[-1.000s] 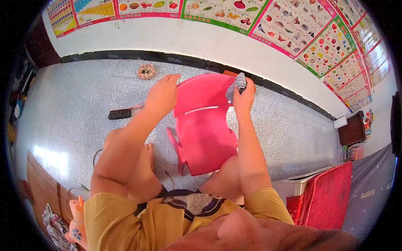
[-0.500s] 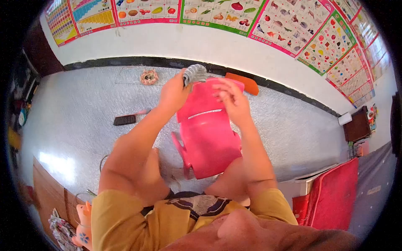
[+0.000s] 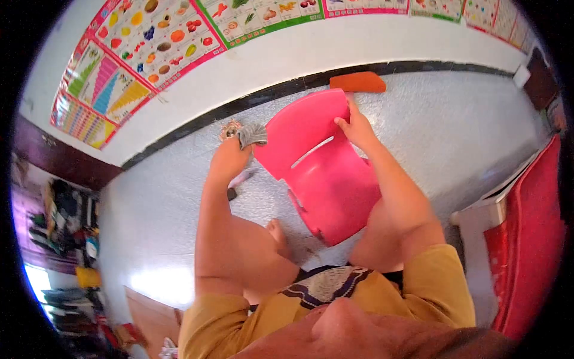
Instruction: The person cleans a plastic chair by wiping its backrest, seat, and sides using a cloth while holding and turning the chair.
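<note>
White wall (image 3: 281,60) runs behind it all, with fruit and vegetable posters (image 3: 161,54) along its upper part. Leftmost on the floor (image 3: 173,221), near the black skirting (image 3: 269,96), sits a pale, woven-looking ring (image 3: 229,128), partly hidden by the left hand (image 3: 230,160). That hand is closed round a bunched grey striped cloth (image 3: 253,135), right at the left edge of the pink plastic chair (image 3: 332,179); whether cloth and plastic touch, I can't tell. Just below, a brush (image 3: 241,179) lies half hidden by the forearm. The chair is straight ahead of the person, by the knees, seat toward the body and backrest away. Its long axis slants away and leftward, so the backrest lies between the hands, its left corner nearer the left. The right hand (image 3: 359,127) grips the backrest's right edge, thumb on the front face. Beyond it, an orange slab (image 3: 357,82) lies by the skirting; far right, a red cover (image 3: 532,251).
</note>
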A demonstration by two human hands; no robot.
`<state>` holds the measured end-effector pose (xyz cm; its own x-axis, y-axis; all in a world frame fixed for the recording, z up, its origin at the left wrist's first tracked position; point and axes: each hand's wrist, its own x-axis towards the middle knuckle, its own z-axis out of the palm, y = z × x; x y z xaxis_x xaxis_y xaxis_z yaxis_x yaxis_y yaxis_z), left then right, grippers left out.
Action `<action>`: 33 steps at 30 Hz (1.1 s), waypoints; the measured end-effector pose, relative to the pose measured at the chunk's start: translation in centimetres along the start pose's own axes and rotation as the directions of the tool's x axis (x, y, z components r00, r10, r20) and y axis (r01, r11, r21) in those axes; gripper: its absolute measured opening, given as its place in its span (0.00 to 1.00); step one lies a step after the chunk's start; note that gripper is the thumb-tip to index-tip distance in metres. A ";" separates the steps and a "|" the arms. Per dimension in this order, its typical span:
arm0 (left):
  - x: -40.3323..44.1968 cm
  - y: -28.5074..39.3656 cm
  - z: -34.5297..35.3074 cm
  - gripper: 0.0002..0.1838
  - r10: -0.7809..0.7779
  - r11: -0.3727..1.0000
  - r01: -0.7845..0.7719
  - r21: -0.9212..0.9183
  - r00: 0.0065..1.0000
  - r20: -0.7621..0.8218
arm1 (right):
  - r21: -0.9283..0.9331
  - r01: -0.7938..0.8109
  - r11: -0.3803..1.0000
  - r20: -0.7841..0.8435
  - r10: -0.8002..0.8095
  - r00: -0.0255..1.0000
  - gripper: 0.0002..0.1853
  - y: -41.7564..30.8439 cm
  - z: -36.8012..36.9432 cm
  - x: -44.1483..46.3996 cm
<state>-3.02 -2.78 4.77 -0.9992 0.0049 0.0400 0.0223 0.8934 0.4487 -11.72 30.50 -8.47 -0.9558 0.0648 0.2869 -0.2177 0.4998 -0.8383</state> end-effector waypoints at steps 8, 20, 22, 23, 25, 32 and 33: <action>2.7 0.4 3.1 0.22 0.121 0.982 -0.148 -0.117 0.970 -0.212 | -0.092 0.024 0.995 0.002 -0.024 1.000 0.27 -1.8 0.8 0.2; 3.3 2.8 3.0 0.18 0.254 0.947 -0.279 -0.160 0.954 -0.160 | -0.118 -0.007 0.993 0.013 0.009 1.000 0.25 -1.8 0.4 0.2; 3.1 1.8 2.1 0.16 0.280 0.934 -0.296 -0.202 0.954 -0.104 | -0.115 -0.008 0.993 0.018 0.010 1.000 0.25 -2.1 0.3 0.1; 2.7 1.4 1.5 0.17 0.229 0.949 -0.238 -0.209 0.971 -0.066 | -0.119 -0.017 0.993 0.026 0.020 0.999 0.25 -2.2 0.2 0.1; 1.4 1.5 -0.1 0.17 0.130 0.969 -0.124 -0.211 0.991 0.012 | -0.112 -0.025 0.993 0.031 0.029 0.999 0.25 -2.5 -0.1 0.1; 1.2 0.5 0.4 0.18 0.125 0.985 -0.135 -0.108 0.987 -0.098 | -0.093 0.016 0.996 0.015 -0.015 1.000 0.26 -2.2 0.2 0.1; 2.1 0.2 1.4 0.18 0.161 0.975 -0.179 -0.133 0.978 -0.134 | -0.092 0.031 0.995 0.015 -0.030 0.999 0.26 -2.2 0.2 0.1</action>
<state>-5.19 -2.00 3.72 -0.9690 0.0887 0.2308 0.2049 0.8105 0.5488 -11.34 29.27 -6.65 -0.9516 0.0368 0.3050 -0.2286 0.5787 -0.7829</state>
